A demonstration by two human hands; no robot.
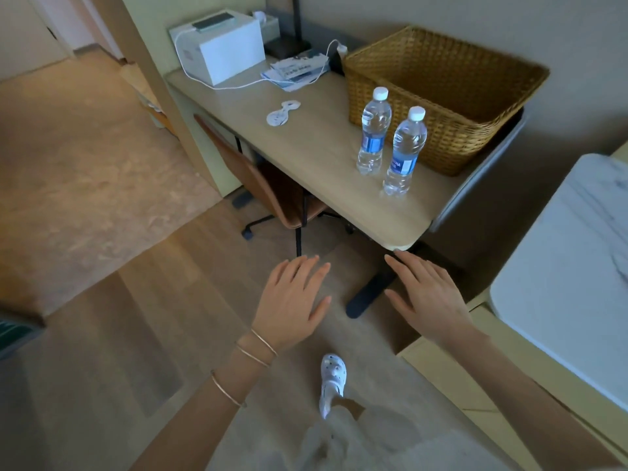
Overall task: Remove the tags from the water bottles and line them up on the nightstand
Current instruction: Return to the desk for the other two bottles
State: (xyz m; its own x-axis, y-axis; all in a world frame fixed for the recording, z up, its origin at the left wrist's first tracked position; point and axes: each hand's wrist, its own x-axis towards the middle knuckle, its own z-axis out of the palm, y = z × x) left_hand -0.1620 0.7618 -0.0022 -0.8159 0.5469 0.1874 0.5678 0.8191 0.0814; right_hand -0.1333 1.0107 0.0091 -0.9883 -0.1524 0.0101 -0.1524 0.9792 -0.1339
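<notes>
Both hands empty, bottles waiting ahead on the tabletop.

From the head view, the left hand (pixel 295 300) and right hand (pixel 429 295) hovered flat, fingers spread wide, holding nothing, just short of the tabletop (pixel 316 147). Two upright water bottles (pixel 404 151) stood side by side beyond, by the wicker basket (pixel 441 86), nearer the right hand.

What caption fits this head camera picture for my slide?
Two empty hands, left and right, hover before a desk with two bottles beside a basket.
</notes>
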